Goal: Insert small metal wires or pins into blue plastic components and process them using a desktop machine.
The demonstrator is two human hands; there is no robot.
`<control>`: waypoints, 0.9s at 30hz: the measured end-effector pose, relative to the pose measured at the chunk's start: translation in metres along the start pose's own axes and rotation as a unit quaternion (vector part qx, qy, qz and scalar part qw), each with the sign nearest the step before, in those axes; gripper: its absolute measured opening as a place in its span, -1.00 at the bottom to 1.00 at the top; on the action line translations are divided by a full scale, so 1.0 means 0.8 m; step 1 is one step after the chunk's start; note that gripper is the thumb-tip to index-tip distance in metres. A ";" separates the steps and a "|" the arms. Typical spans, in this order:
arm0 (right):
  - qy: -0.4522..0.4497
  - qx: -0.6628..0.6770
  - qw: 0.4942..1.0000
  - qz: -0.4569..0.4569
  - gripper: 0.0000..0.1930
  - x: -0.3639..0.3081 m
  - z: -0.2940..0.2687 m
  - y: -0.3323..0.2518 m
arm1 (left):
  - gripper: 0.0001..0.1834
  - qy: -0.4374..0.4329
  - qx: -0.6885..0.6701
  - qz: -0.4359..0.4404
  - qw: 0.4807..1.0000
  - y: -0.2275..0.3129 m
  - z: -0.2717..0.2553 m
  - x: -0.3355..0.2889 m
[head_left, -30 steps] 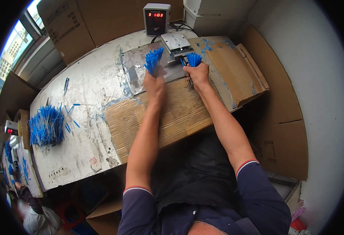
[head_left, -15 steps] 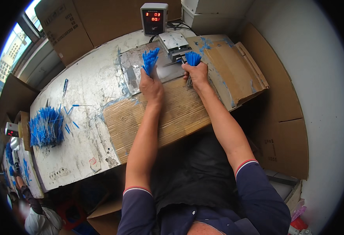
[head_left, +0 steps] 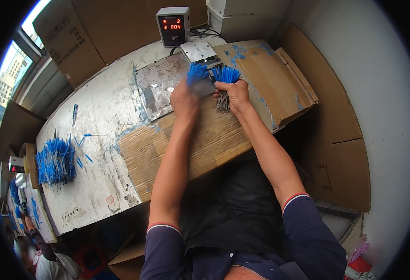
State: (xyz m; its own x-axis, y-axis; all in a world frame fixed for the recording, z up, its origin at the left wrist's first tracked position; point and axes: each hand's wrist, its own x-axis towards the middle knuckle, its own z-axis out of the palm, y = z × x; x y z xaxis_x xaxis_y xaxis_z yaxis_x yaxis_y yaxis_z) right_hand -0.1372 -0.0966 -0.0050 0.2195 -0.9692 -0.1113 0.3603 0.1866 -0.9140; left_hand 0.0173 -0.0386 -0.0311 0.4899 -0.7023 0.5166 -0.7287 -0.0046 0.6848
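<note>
While blue-tipped wires (head_left: 225, 76) are gripped by the right hand (head_left: 236, 95), another bunch (head_left: 197, 72) is held by the left hand (head_left: 185, 101). Both are seen in front of the digital display (head_left: 173, 28).

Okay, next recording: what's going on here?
A person is handling two bundles of thin blue-headed pieces. The left hand, blurred, holds the left bundle; the right hand grips the right bundle, grey stems sticking out below. Both are close together, near a metal block. A larger pile of similar pieces sits on the white tabletop, off to the left.
</note>
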 end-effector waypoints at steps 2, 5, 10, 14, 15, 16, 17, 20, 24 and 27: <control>-0.006 0.003 1.000 0.016 -0.86 0.003 -0.001 -0.009 | -0.86 -0.006 0.004 0.008 1.000 -0.003 0.001 0.000; -0.001 -0.003 0.999 0.033 -0.88 0.003 -0.006 -0.019 | -0.88 0.014 0.015 0.040 0.999 0.010 -0.004 0.004; 0.005 -0.032 0.998 0.056 -0.89 0.001 0.001 -0.025 | -0.89 -0.002 0.032 0.015 0.999 0.007 -0.002 0.004; -0.011 -0.065 0.994 0.091 -0.90 -0.006 0.006 -0.021 | -0.91 0.002 0.054 0.016 0.998 0.008 -0.001 0.004; -0.007 -0.064 0.994 0.087 -0.89 -0.007 0.007 -0.019 | -0.91 0.006 0.052 0.015 0.999 0.006 0.001 0.004; -0.010 -0.067 0.994 0.085 -0.89 -0.006 0.008 -0.018 | -0.90 0.007 0.056 0.023 0.998 0.004 0.002 0.003; -0.004 -0.084 0.993 0.085 -0.89 -0.005 0.008 -0.018 | -0.89 0.009 0.060 0.031 0.998 0.003 0.003 0.003; 0.004 -0.112 0.990 0.081 -0.88 -0.003 0.010 -0.016 | -0.90 0.020 0.060 0.007 0.998 0.000 0.002 0.003; -0.013 -0.138 0.986 0.092 -0.89 -0.014 0.027 -0.015 | -0.88 0.037 -0.041 -0.063 0.996 0.001 -0.003 0.006; -0.071 -0.161 0.981 0.080 -0.91 -0.030 0.046 -0.013 | -0.82 0.049 -0.112 -0.042 0.992 0.000 -0.006 0.004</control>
State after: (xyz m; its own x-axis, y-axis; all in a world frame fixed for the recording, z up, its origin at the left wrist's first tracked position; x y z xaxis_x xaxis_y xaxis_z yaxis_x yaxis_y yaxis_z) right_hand -0.1128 -0.0694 0.0215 0.3821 -0.8954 -0.2285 0.0111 0.2518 -0.9677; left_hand 0.0212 -0.0374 -0.0271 0.5968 -0.6331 0.4930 -0.5645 0.1053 0.8187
